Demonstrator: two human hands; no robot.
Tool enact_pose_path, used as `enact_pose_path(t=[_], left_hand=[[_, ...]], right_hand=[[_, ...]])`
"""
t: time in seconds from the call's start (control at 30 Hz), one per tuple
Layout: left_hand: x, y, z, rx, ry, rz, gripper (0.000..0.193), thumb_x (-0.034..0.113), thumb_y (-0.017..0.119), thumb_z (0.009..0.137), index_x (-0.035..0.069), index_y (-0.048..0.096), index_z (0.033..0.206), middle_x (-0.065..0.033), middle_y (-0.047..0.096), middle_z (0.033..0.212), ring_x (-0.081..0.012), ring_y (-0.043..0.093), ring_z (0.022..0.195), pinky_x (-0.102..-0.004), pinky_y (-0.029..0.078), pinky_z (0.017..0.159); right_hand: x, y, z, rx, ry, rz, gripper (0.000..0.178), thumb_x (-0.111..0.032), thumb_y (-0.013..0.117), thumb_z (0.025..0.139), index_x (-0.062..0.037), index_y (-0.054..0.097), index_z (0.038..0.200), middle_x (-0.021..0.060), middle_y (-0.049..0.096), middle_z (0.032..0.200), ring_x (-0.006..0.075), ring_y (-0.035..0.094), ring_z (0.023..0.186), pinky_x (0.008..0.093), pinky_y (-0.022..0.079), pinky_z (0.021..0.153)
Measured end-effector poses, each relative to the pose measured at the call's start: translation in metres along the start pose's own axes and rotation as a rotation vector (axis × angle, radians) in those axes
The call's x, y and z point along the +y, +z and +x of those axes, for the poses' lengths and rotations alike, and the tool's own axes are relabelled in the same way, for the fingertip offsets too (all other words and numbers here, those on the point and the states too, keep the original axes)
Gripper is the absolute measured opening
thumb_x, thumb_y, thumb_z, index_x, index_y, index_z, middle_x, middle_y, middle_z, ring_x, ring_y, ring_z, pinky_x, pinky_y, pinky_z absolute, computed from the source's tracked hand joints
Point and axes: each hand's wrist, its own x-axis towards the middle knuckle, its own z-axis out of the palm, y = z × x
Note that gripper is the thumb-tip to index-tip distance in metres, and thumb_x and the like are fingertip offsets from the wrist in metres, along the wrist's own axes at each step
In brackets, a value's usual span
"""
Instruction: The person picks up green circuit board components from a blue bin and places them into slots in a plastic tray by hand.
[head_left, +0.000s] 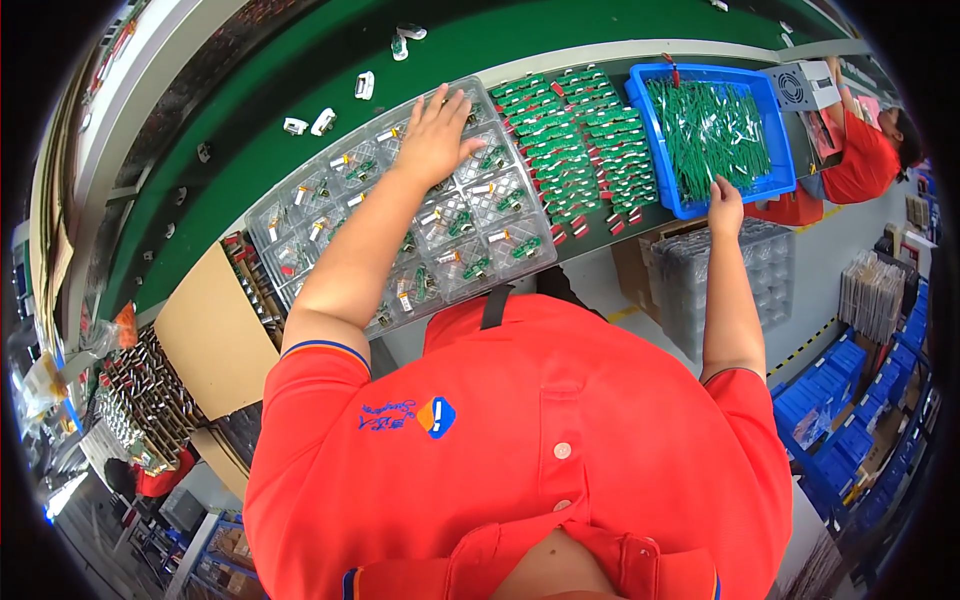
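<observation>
My left hand (435, 140) lies with fingers spread over the far edge of a clear plastic tray (545, 258). The tray's compartments hold small green circuit boards (477, 268) with white and orange parts. To the right, my right hand (726, 207) reaches over the near rim of a blue bin (783, 130). Its fingertips are pinched together at a heap of thin green wires (712, 135); anything between them is too small to make out. Rows of green boards with red ends (560, 150) lie between tray and bin.
Beyond the tray runs a green conveyor belt (250, 110) carrying several small white parts (323, 121). A grey metal box (803, 87) stands past the bin, near another person in red (862, 160). Cardboard (218, 335) is at left; stacked clear trays (722, 280) sit below right.
</observation>
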Motion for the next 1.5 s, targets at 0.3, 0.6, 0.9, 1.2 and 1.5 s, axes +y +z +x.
enact_pose_path(t=[0.3, 0.6, 0.9, 1.2, 1.5], left_hand=[[-0.001, -0.034, -0.036, 0.125, -0.132, -0.183, 0.046, 0.031, 0.054, 0.08, 0.004, 0.047, 0.116, -0.013, 0.04, 0.128, -0.0317, 0.03, 0.122, -0.048, 0.022, 0.099], [0.066, -0.062, -0.086, 0.23, -0.246, -0.868, 0.02, 0.008, 0.044, 0.084, 0.001, 0.058, 0.096, -0.0125, 0.057, 0.105, -0.023, 0.052, 0.101, -0.033, 0.037, 0.089], [0.242, -0.1, -0.04, -0.114, 0.014, -0.945, 0.024, 0.006, 0.046, 0.083, 0.004, 0.057, 0.104, -0.0111, 0.059, 0.103, -0.0224, 0.055, 0.097, -0.0309, 0.041, 0.084], [0.371, 0.116, 0.017, -0.736, 0.018, -0.919, 0.033, 0.021, 0.045, 0.086, 0.0, 0.052, 0.111, -0.0153, 0.056, 0.109, -0.0248, 0.052, 0.104, -0.0293, 0.038, 0.089], [0.498, 0.264, 0.066, -0.731, 0.013, -0.512, 0.039, 0.029, 0.051, 0.079, -0.002, 0.057, 0.102, -0.0197, 0.058, 0.1, -0.0322, 0.054, 0.096, -0.0346, 0.041, 0.086]], right_hand=[[0.106, -0.024, -0.079, 0.179, 0.138, -0.354, 0.06, -0.032, 0.063, 0.074, 0.001, 0.042, 0.119, 0.0237, 0.045, 0.117, 0.0349, 0.041, 0.111, 0.0386, 0.033, 0.094], [0.205, -0.082, -0.249, -0.906, 0.897, 0.022, 0.04, -0.03, 0.059, 0.078, -0.0093, 0.053, 0.111, 0.0038, 0.061, 0.08, 0.0196, 0.06, 0.07, 0.0386, 0.048, 0.054], [0.352, -0.027, -0.273, -0.889, 0.465, -0.712, 0.02, -0.012, 0.051, 0.075, -0.0065, 0.064, 0.088, 0.0131, 0.06, 0.1, 0.0272, 0.06, 0.085, 0.0334, 0.048, 0.074], [0.412, 0.041, -0.349, -0.183, 1.091, 0.315, 0.02, -0.018, 0.052, 0.08, 0.0016, 0.058, 0.08, 0.0128, 0.056, 0.07, 0.0225, 0.054, 0.057, 0.0351, 0.043, 0.047], [0.363, 0.016, -0.355, 0.001, 1.287, 0.473, 0.024, -0.019, 0.066, 0.068, 0.0012, 0.058, 0.079, 0.0112, 0.058, 0.068, 0.0222, 0.055, 0.056, 0.0359, 0.044, 0.051]])
